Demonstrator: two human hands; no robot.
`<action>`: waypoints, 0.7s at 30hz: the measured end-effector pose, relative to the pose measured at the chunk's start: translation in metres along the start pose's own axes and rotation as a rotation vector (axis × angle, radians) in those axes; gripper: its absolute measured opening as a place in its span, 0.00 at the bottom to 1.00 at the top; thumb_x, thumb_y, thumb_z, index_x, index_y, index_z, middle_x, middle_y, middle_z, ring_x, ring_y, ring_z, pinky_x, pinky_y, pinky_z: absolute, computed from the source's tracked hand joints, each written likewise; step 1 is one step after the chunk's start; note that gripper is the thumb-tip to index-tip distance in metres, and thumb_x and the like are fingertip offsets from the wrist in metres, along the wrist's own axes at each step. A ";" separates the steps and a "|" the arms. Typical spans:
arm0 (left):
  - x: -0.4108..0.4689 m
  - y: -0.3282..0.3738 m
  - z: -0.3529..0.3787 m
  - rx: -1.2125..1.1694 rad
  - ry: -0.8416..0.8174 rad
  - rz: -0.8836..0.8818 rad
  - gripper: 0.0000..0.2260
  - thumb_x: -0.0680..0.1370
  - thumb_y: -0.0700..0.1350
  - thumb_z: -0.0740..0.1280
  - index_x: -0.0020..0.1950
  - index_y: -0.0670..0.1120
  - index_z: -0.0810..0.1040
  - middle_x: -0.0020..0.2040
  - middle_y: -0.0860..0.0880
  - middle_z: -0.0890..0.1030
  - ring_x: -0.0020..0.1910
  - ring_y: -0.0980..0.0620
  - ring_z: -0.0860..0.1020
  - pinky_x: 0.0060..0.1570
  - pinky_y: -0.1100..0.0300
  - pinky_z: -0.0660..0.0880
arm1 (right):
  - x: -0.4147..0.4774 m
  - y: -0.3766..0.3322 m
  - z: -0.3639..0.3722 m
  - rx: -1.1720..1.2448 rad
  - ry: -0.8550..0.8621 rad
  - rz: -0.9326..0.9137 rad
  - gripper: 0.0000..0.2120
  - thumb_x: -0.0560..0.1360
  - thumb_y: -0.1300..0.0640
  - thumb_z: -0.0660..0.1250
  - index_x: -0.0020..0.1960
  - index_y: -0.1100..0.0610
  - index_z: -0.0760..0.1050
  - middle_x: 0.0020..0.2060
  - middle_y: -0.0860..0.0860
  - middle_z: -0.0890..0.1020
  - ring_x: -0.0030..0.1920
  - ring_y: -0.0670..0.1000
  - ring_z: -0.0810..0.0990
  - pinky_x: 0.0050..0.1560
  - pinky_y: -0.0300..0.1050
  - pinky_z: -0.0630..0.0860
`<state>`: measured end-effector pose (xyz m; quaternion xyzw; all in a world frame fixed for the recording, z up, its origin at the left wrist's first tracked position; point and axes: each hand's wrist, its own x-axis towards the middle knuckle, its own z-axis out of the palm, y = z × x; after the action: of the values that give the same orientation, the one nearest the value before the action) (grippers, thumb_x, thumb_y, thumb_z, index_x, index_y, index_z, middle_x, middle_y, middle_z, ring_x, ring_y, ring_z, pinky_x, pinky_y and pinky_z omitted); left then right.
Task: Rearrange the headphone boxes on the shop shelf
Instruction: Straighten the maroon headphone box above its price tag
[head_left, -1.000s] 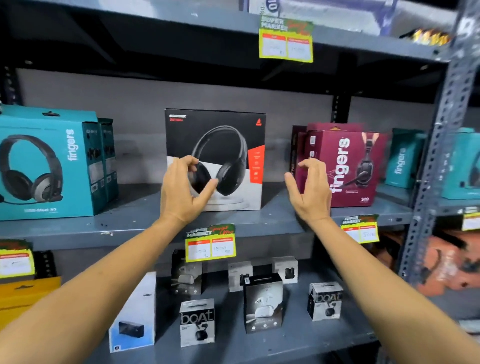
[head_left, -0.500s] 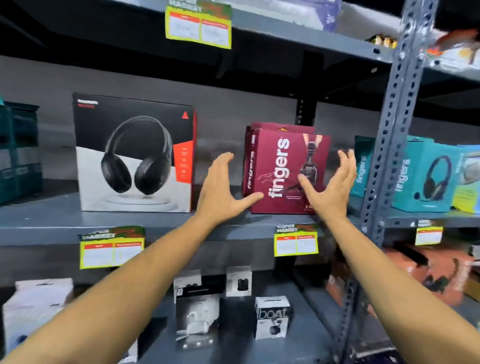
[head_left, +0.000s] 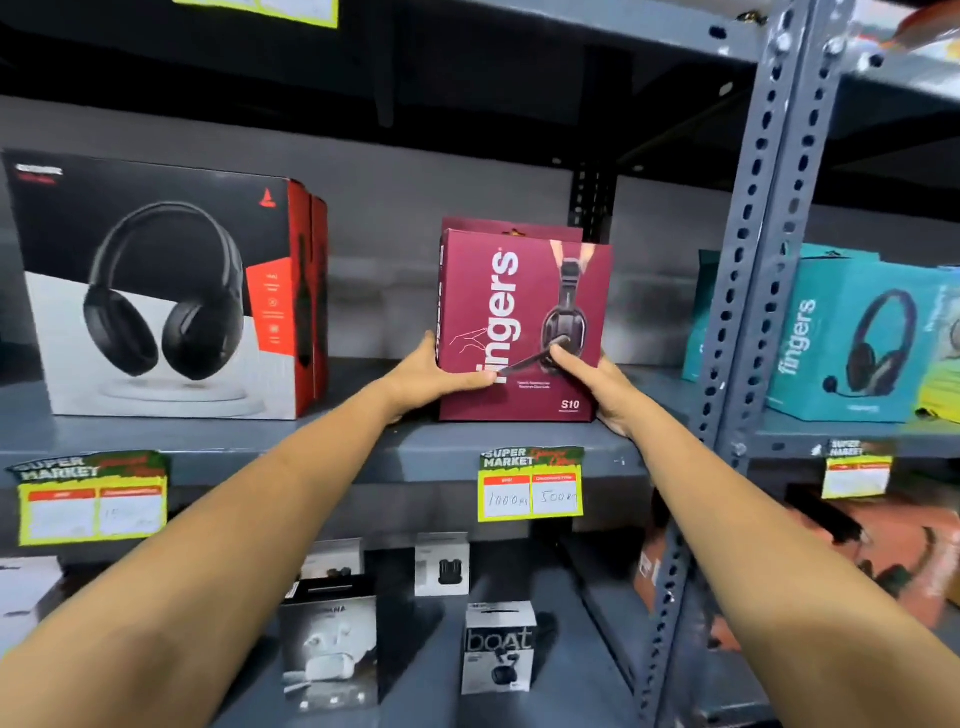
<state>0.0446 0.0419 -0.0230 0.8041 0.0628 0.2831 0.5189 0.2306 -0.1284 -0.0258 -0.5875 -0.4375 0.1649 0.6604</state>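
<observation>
I see the maroon headphone box (head_left: 524, 322) standing upright on the grey middle shelf (head_left: 363, 441), a little right of the centre. Its front shows the word "fingers" written vertically, a picture of a headset and the mark "S10" in the lower right corner. My left hand (head_left: 431, 374) is closed on the lower left edge of this box, the thumb lying across the front and the other fingers going around the side. My right hand (head_left: 597, 384) grips the lower right part, the thumb pressed on the front near the printed microphone, the palm against the right side. The bottom of the box seems to rest on the shelf, but I cannot tell if it is lifted a little.

Directly behind it stands a second maroon box (head_left: 511, 228); only its top edge shows. To the left, well apart, is a large black and white box (head_left: 156, 291) with black headphones printed on it, and one more of the same kind behind it. To the right, past the perforated metal upright (head_left: 748, 270), stands a teal headphone box (head_left: 847, 338).

On the front edge of the shelf, just below the maroon box, hangs a yellow price tag (head_left: 530, 486). On the lower shelf stand small earbud boxes, one of them marked "boat" (head_left: 498, 647).
</observation>
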 end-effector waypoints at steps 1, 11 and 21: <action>0.001 -0.001 0.000 0.003 -0.008 -0.004 0.36 0.68 0.44 0.78 0.71 0.47 0.63 0.61 0.50 0.79 0.56 0.57 0.80 0.51 0.65 0.77 | 0.001 0.000 0.000 0.004 -0.020 0.005 0.44 0.58 0.42 0.80 0.70 0.54 0.69 0.57 0.56 0.83 0.53 0.52 0.84 0.51 0.47 0.81; -0.002 -0.001 -0.006 0.162 0.181 -0.041 0.36 0.60 0.56 0.82 0.61 0.49 0.69 0.57 0.53 0.80 0.54 0.53 0.80 0.53 0.58 0.78 | 0.003 0.002 0.002 -0.095 0.092 -0.028 0.49 0.48 0.34 0.82 0.64 0.50 0.74 0.53 0.49 0.85 0.51 0.47 0.85 0.51 0.46 0.81; -0.012 0.001 -0.003 0.275 0.201 0.007 0.42 0.53 0.66 0.79 0.62 0.50 0.73 0.57 0.54 0.81 0.53 0.55 0.81 0.55 0.55 0.79 | 0.002 0.002 0.000 -0.076 0.090 -0.024 0.52 0.47 0.33 0.82 0.67 0.48 0.69 0.56 0.52 0.83 0.52 0.50 0.85 0.53 0.51 0.82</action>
<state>0.0329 0.0393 -0.0260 0.8353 0.1498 0.3527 0.3943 0.2322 -0.1267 -0.0266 -0.6139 -0.4202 0.1136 0.6586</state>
